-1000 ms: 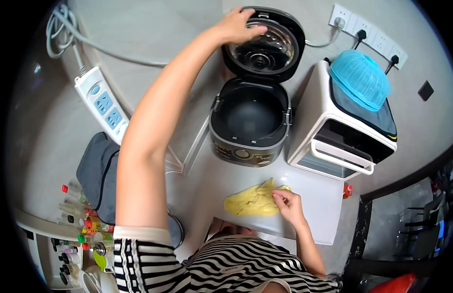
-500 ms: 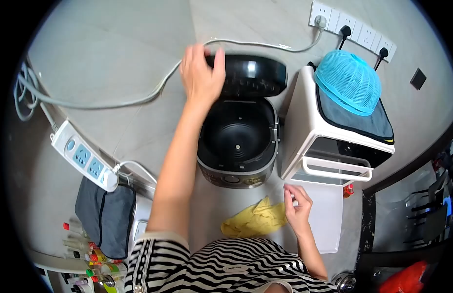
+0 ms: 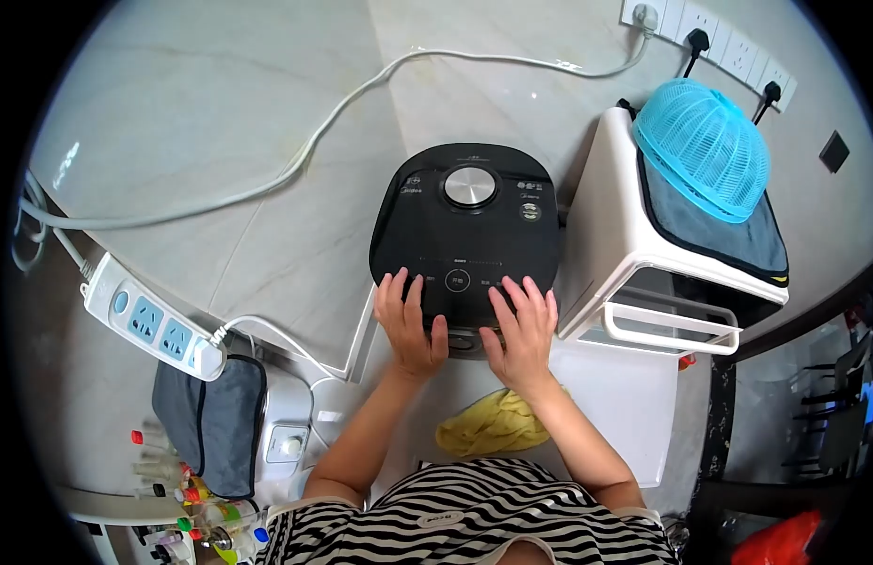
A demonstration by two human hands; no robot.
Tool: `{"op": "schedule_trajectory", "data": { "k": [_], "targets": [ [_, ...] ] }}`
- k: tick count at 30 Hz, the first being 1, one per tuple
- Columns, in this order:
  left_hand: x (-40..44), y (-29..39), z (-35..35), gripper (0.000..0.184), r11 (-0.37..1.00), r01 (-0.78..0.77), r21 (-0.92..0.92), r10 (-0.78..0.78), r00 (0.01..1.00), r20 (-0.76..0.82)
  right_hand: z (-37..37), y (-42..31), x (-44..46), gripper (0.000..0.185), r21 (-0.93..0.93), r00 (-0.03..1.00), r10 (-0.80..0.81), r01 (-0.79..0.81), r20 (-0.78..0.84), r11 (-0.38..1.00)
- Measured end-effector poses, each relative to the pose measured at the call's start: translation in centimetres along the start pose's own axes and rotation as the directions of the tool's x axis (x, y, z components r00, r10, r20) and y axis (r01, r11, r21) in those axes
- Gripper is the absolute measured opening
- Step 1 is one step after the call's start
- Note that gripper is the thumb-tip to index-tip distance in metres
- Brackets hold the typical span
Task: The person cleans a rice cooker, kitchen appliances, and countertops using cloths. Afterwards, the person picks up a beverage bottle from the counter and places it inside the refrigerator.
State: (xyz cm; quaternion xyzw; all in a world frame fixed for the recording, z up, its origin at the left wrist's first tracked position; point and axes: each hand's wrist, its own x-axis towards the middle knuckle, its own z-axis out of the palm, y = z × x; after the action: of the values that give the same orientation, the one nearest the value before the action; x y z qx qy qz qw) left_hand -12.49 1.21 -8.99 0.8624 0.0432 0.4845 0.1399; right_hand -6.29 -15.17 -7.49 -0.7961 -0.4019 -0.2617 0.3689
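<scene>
A black rice cooker stands in front of me with its lid down, a round silver knob on top. My left hand lies on the front left of the lid, fingers spread. On the front right of the same lid rests my right hand, its fingers apart too. Neither hand holds anything. The cooker's front face is mostly hidden beneath the hands and the lid. Close to my body, a crumpled yellow cloth lies on the counter.
A white oven-like appliance stands at the right, topped by a grey mat and a blue mesh basket. A white power strip hangs at the left, its cable running along the wall. Several bottles stand lower left.
The cooker's lid has come down from raised to shut, hiding the inner pot. My left hand moved down from the raised lid; my right hand came up onto the lid.
</scene>
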Motion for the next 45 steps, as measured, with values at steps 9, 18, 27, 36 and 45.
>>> {"op": "schedule_trajectory", "data": {
  "k": [9, 18, 27, 36, 45],
  "targets": [
    [4.2, -2.3, -2.2, 0.022, 0.975, 0.142, -0.172, -0.118, 0.983, 0.142, 3.2, 2.3, -2.4, 0.048, -0.013, 0.976, -0.081, 0.08, -0.2, 0.997],
    [15.9, -16.7, 9.2, 0.068, 0.09, 0.99, -0.104, -0.633, 0.138, 0.762, 3.1, 2.9, -2.5, 0.047, -0.069, 0.971, -0.144, 0.133, -0.189, 0.989],
    [16.8, -14.1, 6.3, 0.071, 0.231, 0.969, -0.084, -0.55, 0.202, 0.811, 3.8, 3.0, -2.5, 0.047, -0.076, 0.964, -0.148, 0.134, -0.223, 0.988],
    [15.1, -17.0, 8.3, 0.046, 0.633, 0.772, 0.062, -0.725, 0.564, 0.395, 3.5, 3.2, -2.7, 0.051, -0.062, 0.967, -0.153, 0.144, -0.204, 0.988],
    [14.2, -11.4, 2.0, 0.055, 0.878, 0.428, 0.215, -0.459, 0.88, 0.12, 0.6, 2.0, -4.1, 0.055, 0.186, 0.993, -0.019, 0.04, -0.113, 0.982]
  ]
}}
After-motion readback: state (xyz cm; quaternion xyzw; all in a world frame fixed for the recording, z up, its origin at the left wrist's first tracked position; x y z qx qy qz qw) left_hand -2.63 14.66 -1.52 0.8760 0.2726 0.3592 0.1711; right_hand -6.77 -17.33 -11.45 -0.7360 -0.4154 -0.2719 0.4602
